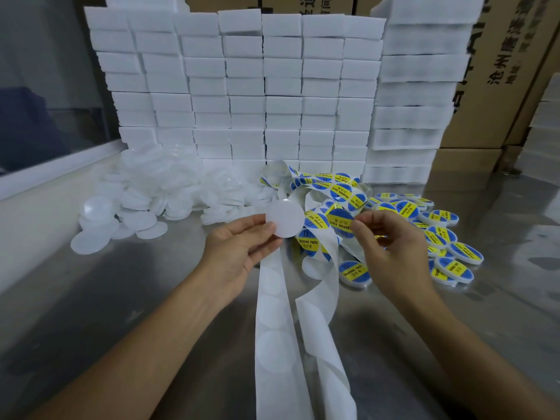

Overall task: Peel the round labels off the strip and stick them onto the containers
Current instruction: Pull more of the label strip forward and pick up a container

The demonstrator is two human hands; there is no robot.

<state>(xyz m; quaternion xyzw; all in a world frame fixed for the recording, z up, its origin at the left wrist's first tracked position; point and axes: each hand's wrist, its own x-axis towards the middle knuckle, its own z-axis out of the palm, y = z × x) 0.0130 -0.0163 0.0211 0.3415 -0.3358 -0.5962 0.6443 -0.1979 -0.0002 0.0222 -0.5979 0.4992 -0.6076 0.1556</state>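
My left hand (pixel 239 247) holds a flat round white container (pixel 285 219) by its lower left edge, its blank face toward me. Just to its right, my right hand (pixel 391 247) pinches a round blue-and-yellow label (pixel 340 222) at its right edge. The label strip (pixel 321 189) curls over the metal table behind my hands, still carrying several labels. Its bare white backing (pixel 274 328) trails down toward me between my forearms. A heap of unlabelled white containers (pixel 145 195) lies at the left. Labelled containers (pixel 439 237) are piled at the right.
A wall of stacked white foam blocks (pixel 257 86) stands at the back of the steel table (pixel 91 298). Cardboard boxes (pixel 497 71) rise at the right. A window ledge (pixel 45 168) runs along the left.
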